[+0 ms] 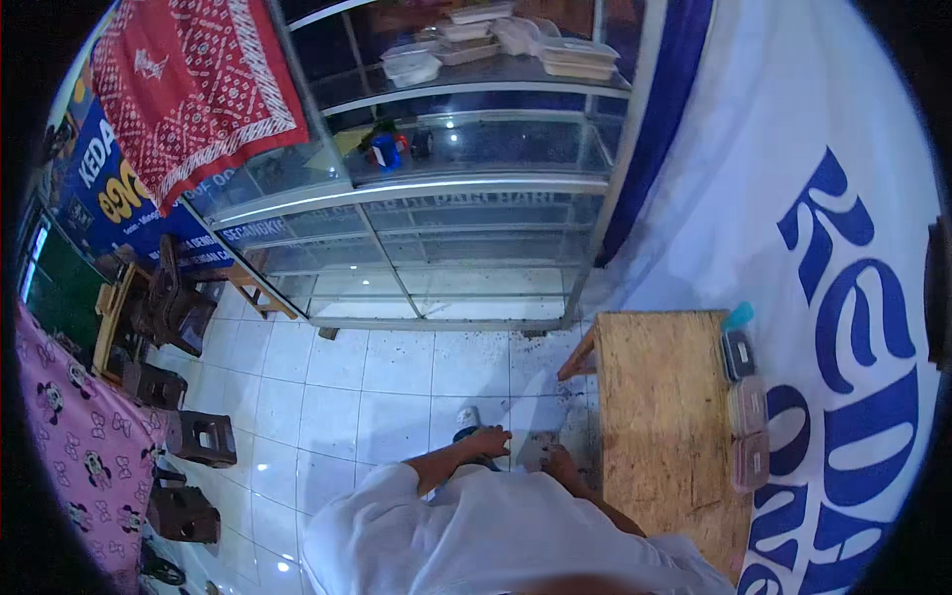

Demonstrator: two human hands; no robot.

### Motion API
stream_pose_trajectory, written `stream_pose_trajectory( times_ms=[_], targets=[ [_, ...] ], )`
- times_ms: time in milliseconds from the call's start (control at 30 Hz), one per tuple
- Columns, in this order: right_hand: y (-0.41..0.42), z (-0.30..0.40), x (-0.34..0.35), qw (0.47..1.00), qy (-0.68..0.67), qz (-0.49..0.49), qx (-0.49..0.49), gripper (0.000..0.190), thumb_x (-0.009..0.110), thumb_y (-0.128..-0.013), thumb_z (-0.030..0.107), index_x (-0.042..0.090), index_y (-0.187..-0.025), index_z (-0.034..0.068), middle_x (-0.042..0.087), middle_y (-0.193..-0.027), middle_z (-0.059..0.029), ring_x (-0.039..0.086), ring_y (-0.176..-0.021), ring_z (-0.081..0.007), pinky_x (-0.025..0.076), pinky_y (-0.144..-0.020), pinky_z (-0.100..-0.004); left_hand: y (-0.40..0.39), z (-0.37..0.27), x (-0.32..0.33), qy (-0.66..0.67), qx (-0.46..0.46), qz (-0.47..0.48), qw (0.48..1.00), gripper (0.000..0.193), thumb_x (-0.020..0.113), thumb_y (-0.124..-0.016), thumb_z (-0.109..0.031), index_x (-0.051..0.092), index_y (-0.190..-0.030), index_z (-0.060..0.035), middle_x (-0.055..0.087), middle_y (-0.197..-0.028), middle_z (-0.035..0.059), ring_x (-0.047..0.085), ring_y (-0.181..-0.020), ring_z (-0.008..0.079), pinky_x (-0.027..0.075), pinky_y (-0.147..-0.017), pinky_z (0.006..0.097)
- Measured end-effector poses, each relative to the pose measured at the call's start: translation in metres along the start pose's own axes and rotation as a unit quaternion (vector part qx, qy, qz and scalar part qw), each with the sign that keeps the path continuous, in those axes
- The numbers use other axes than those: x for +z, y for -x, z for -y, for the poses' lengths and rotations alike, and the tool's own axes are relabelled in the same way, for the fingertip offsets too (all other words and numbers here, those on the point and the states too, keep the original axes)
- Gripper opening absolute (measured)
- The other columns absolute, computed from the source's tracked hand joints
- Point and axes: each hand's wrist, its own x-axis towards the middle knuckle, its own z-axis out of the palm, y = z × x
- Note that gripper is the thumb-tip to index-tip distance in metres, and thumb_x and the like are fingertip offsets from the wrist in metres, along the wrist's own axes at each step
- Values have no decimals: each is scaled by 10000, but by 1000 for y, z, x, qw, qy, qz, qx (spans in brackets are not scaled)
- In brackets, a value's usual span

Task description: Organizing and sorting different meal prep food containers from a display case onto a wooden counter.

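My left hand (491,440) reaches out in front of my white shirt (491,528), its fingers a little apart, and I see nothing in it. Under it a foot in a pale sandal (467,418) shows on the tiled floor. My right hand (559,465) hangs lower, beside the near left edge of a wooden table (662,416). It looks small and dim, with fingers loosely apart and no object visible in it. Before me stands a glass display case (446,245) with an aluminium frame.
Stacked food containers (576,58) sit on the case's upper shelf, a blue object (386,152) below. Lidded plastic boxes (748,405) line the table's right edge, against a printed banner (863,297). Brown plastic stools (201,439) stand left. A red patterned cloth (201,89) hangs upper left.
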Motion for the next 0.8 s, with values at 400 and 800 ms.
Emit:
stream_pose_trajectory(
  times_ms=[400,800],
  targets=[
    [-178,81,74,981,47,43,-185,342,623,-722,187,601,-1003,-7,597,-1013,-208,521,-1008,-361,419,-893,-430,68,144,-94,95,-146,-75,982,572,587,-806,-417,483,-1245,-65,504,-1198,225,511,-1097,373,440,-908,457],
    [-306,218,7,990,-84,-10,-110,319,656,-780,156,598,-1066,27,575,-1123,-168,523,-1087,-314,422,-921,-371,66,178,-221,111,-89,-207,968,529,598,-824,-382,503,-1223,-47,518,-1188,234,502,-1105,373,428,-923,436]
  ],
)
